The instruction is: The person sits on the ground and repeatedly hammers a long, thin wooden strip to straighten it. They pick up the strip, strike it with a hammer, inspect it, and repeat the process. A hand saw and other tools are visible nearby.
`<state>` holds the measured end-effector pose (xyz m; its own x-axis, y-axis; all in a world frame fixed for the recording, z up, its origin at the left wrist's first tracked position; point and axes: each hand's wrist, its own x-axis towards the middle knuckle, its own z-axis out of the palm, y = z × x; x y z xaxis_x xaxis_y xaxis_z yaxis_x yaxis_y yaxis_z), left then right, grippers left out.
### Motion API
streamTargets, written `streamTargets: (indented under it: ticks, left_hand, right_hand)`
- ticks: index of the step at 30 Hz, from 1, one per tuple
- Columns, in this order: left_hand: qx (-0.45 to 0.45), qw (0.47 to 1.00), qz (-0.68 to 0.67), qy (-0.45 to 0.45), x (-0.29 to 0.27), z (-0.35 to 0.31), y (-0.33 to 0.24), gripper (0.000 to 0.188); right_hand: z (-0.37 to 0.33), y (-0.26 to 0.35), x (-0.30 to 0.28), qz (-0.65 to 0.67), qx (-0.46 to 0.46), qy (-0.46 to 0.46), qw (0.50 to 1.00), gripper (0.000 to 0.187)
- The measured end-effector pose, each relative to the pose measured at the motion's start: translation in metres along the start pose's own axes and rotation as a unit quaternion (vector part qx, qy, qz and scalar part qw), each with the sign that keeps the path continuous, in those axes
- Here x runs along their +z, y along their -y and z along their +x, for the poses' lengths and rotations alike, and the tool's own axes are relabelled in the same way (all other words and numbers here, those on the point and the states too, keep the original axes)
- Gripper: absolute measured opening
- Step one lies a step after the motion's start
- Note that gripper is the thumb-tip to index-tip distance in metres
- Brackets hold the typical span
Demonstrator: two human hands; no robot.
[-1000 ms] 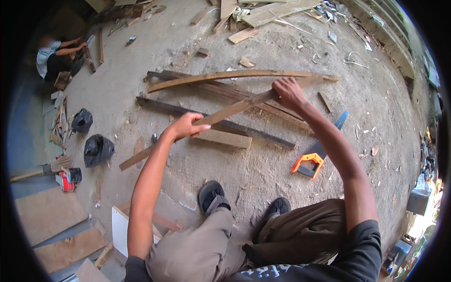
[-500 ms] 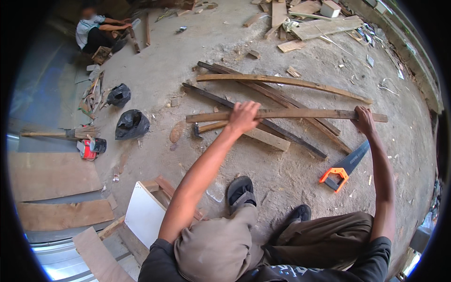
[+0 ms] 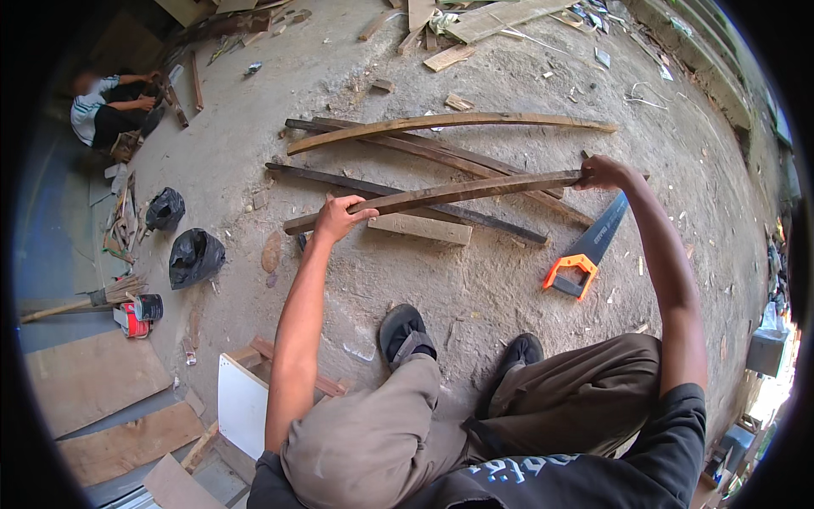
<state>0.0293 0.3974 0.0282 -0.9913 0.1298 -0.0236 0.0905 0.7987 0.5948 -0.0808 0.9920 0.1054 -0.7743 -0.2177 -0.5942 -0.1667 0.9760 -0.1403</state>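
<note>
A long, narrow wooden batten (image 3: 475,192) spans the space in front of me, its right end farther from me than its left. Near the left end, my left hand (image 3: 337,219) is closed round it, thumb on top. My right hand (image 3: 604,172) grips it close to the other end. Below and beyond it lie more battens: a dark one (image 3: 500,226), a curved light brown one (image 3: 458,124) and crossed brown ones (image 3: 441,154). A short wooden block (image 3: 420,229) rests just under the held piece. A hammer's dark head (image 3: 303,242) shows partly beside my left wrist.
An orange-handled saw (image 3: 585,254) lies near my right forearm. Black plastic bags (image 3: 197,258), a broom (image 3: 93,297) and cans (image 3: 147,307) are at left. Another person (image 3: 114,106) sits far left. Planks (image 3: 500,21) lie piled far off; a white panel (image 3: 243,405) stands by my left leg.
My left hand has shifted along the batten toward its left end. The batten has gone from nearly level to slanting, right end farther away. The whole view has turned to the right.
</note>
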Motion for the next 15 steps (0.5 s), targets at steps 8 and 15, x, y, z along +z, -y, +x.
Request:
streamTargets:
  ticks: [8,15]
  left_hand:
    - [-0.1,0.991,0.018,0.091,0.002,-0.004,0.002,0.058]
    - [-0.081,0.995,-0.026,-0.059,-0.011,-0.02,0.022,0.048]
  right_hand:
    - [-0.003,0.006,0.022,-0.078,-0.062,-0.08,0.992,0.052]
    - [-0.021,0.064,-0.018,-0.03,-0.099,-0.17,0.98,0.034]
